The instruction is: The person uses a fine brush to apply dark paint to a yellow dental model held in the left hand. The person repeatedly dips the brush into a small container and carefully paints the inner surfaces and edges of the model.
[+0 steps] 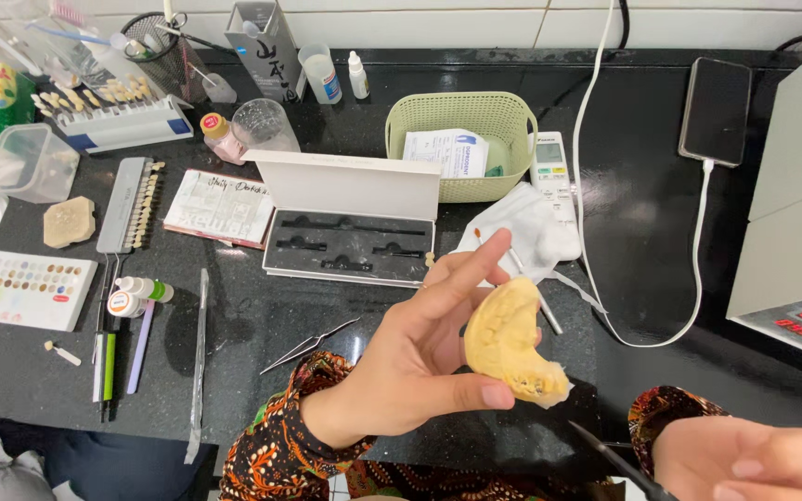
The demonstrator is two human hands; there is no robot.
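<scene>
Left hand (420, 357), centre of view, fingers curled with thumb and fingertips clasping a yellow dental stone cast (510, 341), held tilted above the black countertop (642, 213). Right hand (744, 459), at 5 o'clock, fingers loosely extended around a thin dark instrument (616, 459); how firmly it is gripped cannot be told. Open white instrument case (350, 223) at 11 o'clock from the cast; green basket (461, 139) at 12 o'clock; tweezers (308, 345) at 9 o'clock.

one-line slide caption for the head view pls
Left hand holds a yellow dental cast over a black counter; right hand grips a thin dark tool.
</scene>
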